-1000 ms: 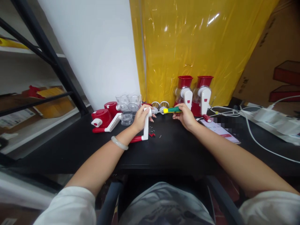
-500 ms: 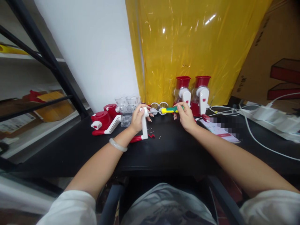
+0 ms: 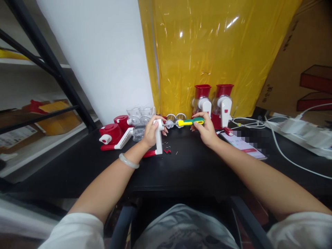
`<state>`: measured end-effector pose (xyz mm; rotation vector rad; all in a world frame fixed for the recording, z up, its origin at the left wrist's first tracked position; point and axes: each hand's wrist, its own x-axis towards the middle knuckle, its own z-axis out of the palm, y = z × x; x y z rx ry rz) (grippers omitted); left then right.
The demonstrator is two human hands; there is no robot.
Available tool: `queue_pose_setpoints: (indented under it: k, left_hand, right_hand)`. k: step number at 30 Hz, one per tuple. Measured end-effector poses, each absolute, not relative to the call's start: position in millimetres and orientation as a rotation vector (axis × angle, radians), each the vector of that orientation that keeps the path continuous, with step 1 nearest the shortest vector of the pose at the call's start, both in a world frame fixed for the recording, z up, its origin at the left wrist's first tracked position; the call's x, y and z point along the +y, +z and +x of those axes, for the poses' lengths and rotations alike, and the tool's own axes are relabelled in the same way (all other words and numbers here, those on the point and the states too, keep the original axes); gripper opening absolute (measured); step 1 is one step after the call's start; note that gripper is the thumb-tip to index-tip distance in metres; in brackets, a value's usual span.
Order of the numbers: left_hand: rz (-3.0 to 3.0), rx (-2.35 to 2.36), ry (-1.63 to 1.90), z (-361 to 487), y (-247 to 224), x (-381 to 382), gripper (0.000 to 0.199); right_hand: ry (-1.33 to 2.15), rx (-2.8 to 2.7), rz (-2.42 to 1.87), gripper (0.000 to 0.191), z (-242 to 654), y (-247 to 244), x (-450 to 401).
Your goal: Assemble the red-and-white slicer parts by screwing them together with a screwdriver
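Note:
My left hand (image 3: 151, 132) grips the top of a white crank handle (image 3: 159, 140), whose red grip (image 3: 149, 153) points left over the black table. In my right hand (image 3: 206, 130) is a green and yellow screwdriver (image 3: 191, 121), held level. Its shaft runs left to the round end of the crank; the exact contact at the tip is too small to tell. Just right of the crank, small red pieces (image 3: 167, 151) and several tiny screws (image 3: 176, 153) lie on the table. Two metal grater drums (image 3: 181, 118) stand behind the screwdriver shaft.
Two red and white graters (image 3: 224, 103) stand at the back. Red bases (image 3: 110, 134) and clear plastic parts (image 3: 139, 131) sit at the left. A tablet (image 3: 245, 147), white cables and a power strip (image 3: 301, 135) occupy the right side of the black table (image 3: 176, 176).
My left hand and the crank have shifted slightly left. The fingers of my right hand have moved on the screwdriver handle, and more of its green end shows.

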<state>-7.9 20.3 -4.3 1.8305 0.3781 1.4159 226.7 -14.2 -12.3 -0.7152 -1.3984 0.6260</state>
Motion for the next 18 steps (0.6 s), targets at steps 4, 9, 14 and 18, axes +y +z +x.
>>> queue_pose_setpoints:
  k: [4, 9, 14, 18]
  left_hand:
    - [1.827, 0.401, 1.404, -10.0, -5.2, 23.8, 0.038]
    - [1.83, 0.415, 1.397, -11.4, -4.1, 24.8, 0.037]
    - [1.829, 0.425, 1.422, -14.0, -3.3, 26.1, 0.035]
    - [1.902, 0.432, 1.397, -17.3, -5.2, 27.9, 0.036]
  right_hand:
    - [0.735, -1.373, -0.727, 0.026, 224.1, -10.2, -15.7]
    - [0.808, -1.379, -0.741, 0.036, 223.9, -9.9, -11.7]
    - [0.834, -1.415, -0.804, 0.043, 224.7, -10.0, -10.5]
    - [0.809, -1.43, -0.883, 0.043, 226.8, -10.7, -9.7]
